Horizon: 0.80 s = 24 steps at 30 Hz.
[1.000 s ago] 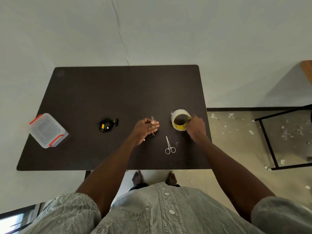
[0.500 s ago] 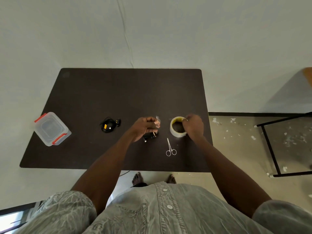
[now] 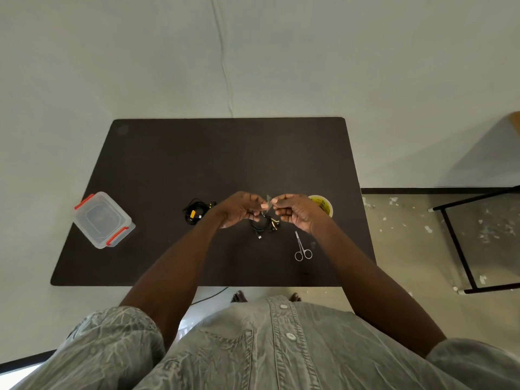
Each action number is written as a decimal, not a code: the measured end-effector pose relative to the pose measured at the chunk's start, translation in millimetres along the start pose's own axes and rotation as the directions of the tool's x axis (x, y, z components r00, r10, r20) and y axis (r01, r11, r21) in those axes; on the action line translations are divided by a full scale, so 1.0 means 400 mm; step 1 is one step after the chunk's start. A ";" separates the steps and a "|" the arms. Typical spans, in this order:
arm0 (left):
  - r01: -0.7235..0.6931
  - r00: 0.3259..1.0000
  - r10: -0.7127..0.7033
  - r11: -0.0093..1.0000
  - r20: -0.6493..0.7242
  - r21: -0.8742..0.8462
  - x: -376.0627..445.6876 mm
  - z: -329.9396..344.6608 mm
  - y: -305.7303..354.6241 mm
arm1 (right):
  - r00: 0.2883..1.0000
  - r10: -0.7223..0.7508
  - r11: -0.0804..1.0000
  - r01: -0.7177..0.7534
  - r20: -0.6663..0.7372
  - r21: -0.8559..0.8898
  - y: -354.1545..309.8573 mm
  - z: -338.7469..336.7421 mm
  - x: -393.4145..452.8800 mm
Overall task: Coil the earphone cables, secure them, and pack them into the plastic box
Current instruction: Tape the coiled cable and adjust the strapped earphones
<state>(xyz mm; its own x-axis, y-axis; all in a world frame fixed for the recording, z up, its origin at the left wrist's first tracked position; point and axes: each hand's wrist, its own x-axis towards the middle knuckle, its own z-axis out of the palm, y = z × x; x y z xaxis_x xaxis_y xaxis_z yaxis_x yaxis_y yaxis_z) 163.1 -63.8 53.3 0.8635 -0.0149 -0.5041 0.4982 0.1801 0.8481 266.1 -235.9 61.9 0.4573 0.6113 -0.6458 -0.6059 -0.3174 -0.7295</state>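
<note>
Earphone coil [image 3: 264, 223] half-hidden under hands | both hands' fingers [image 3: 277, 205] pinch tape strip [image 3: 269, 203] (barely visible)

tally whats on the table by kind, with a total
earphone cable bundles: 2, one coiled by itself and one under the hands
plastic box with red latches: 1
tape roll: 1
scissors: 1
total: 5
The small strip of tape held between the left hand and right hand is not counted.
</note>
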 end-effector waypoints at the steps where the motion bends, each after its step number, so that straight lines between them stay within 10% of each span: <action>1: 0.002 1.000 -0.002 1.000 0.002 0.005 -0.001 -0.009 -0.004 | 1.000 -0.009 1.000 0.009 -0.022 0.006 -0.001 0.007 0.002; 24: 0.140 0.987 -0.121 0.970 -0.101 0.200 -0.018 -0.099 -0.044 | 0.900 -0.243 0.961 0.173 -0.362 -0.214 0.024 0.092 0.026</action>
<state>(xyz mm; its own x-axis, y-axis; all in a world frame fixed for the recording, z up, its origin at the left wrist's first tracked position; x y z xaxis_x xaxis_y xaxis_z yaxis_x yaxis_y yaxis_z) 144.8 -28.1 35.5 0.7844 0.0627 -0.6171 0.6193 -0.0237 0.7848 241.1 -206.0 56.7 0.7943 0.3649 -0.4858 -0.3640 -0.3543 -0.8614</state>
